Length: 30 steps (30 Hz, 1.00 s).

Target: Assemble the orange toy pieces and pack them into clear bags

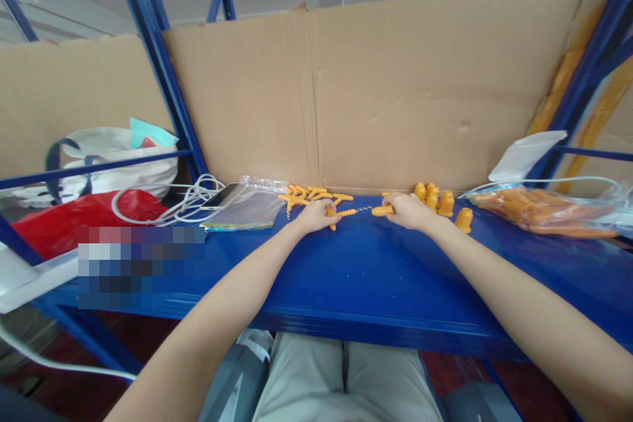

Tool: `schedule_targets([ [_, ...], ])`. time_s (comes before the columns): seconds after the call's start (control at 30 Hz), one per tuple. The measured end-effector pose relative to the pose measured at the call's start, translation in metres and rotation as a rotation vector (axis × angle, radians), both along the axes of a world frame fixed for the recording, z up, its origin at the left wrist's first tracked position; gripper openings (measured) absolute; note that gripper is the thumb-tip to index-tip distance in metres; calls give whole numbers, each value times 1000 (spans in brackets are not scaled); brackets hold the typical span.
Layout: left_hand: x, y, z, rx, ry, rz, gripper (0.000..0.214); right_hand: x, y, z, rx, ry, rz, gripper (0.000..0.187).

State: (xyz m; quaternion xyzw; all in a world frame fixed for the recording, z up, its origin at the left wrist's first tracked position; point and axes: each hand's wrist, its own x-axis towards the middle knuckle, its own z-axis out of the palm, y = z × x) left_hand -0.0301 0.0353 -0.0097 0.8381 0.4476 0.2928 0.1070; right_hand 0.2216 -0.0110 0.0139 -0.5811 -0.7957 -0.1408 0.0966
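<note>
My left hand (315, 216) is closed round an orange corkscrew (346, 213), its thin metal spiral pointing right. A hollow-looking orange plastic sleeve (382, 211) lies sideways in the closed fingers of my right hand (408, 211). The spiral's tip is right at the sleeve's left end; whether it is inside I cannot tell. Behind my left hand lies a pile of orange corkscrew pieces (306, 193), one with its metal spiral showing. Several more orange sleeves (446, 204) stand just behind and right of my right hand.
The blue shelf (346, 277) ends at a tall cardboard sheet (395, 92). Left of the pile lie a clear plastic bag (247, 208), a white cable (192, 201) and a red bag (89, 217). A bag of orange pieces (544, 208) rests at right, near the blue post (588, 59).
</note>
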Motion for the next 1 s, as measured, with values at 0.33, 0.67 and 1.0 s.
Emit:
schedule_targets([
  [0.33, -1, 3, -3, 41, -1, -13, 17, 13, 17, -12, 6, 250, 86, 16],
  [0.67, 4, -2, -2, 85, 22, -78, 26, -8, 5, -11, 21, 290, 319, 16],
  [1.0, 7, -8, 0, 149, -43, -18, 22, -10, 7, -9, -9, 536, 308, 23],
])
